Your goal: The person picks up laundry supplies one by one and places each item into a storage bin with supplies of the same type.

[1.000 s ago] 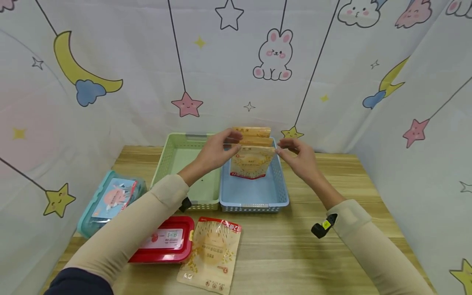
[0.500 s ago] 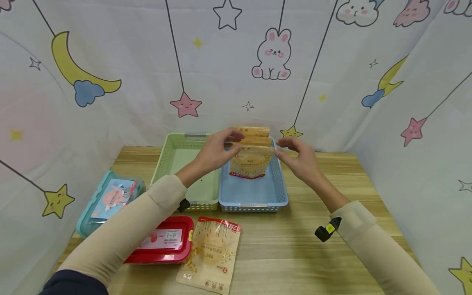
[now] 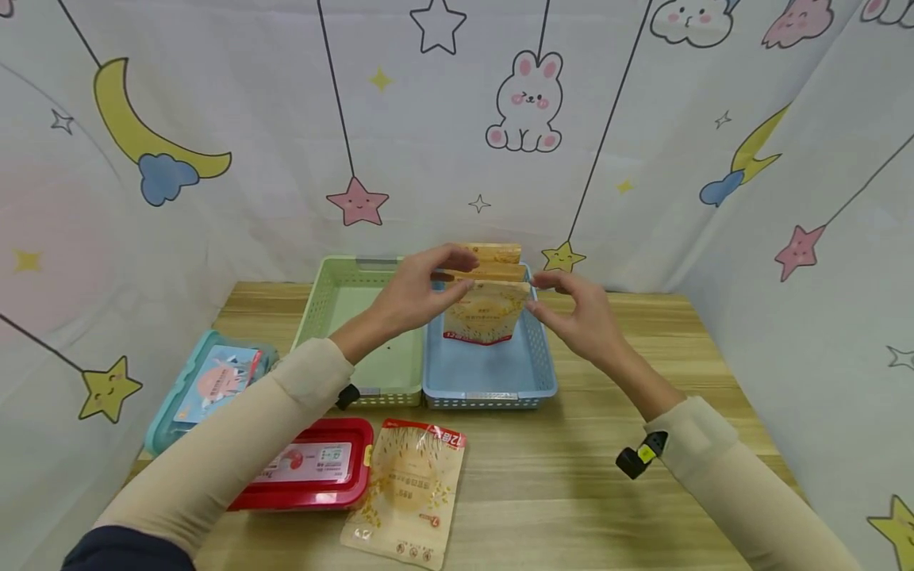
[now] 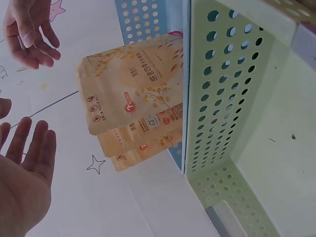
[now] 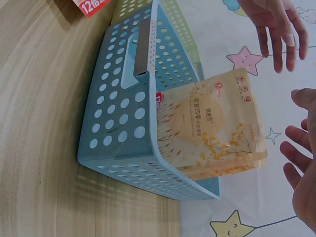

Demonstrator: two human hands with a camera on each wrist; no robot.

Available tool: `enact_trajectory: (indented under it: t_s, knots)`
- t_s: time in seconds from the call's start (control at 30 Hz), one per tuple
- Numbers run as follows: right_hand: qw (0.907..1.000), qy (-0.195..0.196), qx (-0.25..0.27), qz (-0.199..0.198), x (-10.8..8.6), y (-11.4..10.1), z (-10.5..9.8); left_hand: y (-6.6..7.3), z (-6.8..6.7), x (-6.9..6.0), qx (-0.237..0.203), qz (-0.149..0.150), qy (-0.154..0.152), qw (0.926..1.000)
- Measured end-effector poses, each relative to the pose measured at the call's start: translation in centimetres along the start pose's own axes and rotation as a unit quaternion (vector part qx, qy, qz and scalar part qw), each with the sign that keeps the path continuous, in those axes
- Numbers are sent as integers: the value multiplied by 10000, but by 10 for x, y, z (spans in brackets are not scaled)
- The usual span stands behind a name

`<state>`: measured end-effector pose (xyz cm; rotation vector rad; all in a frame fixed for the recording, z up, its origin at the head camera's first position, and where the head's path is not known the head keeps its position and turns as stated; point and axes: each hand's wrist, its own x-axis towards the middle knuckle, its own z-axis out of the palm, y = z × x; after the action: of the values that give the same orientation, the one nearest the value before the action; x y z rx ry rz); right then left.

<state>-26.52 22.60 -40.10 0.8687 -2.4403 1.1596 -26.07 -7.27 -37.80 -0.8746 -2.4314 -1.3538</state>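
Patterned cloth point(image 3: 443, 143) hangs behind pouches point(image 3: 487, 312) and woodgrain table point(image 3: 557, 500).

It's a curtained-off booth point(image 3: 842, 341), w/ cartoon-print cloth point(image 3: 428, 159) round a wood-grain tbl point(image 3: 543, 492).

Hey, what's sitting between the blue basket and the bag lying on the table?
Nothing: just a narrow bare strip of table separates the blue basket from the bag in the head view.

Green basket point(image 3: 350, 300) on a wooden table point(image 3: 557, 496) — red-lidded box point(image 3: 321, 462) and teal box point(image 3: 214, 385) at left — star-printed white curtain point(image 3: 435, 119) behind.
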Motion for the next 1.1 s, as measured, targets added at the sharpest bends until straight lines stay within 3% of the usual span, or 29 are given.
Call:
enact_trajectory:
  t_s: [0.33,0.73,1.1]
  knots:
    - [9985,-106,-163,-515,-10,0,3,2,-3,-8,-71,282,-428,9987]
    - [9955,-369,-423,-767,-16,-6,3,4,-7,-16,47,478,-806,9956]
    - [9929,-576,-164,-1024,-29,-15,20,8,-8,-23,116,482,-888,9948]
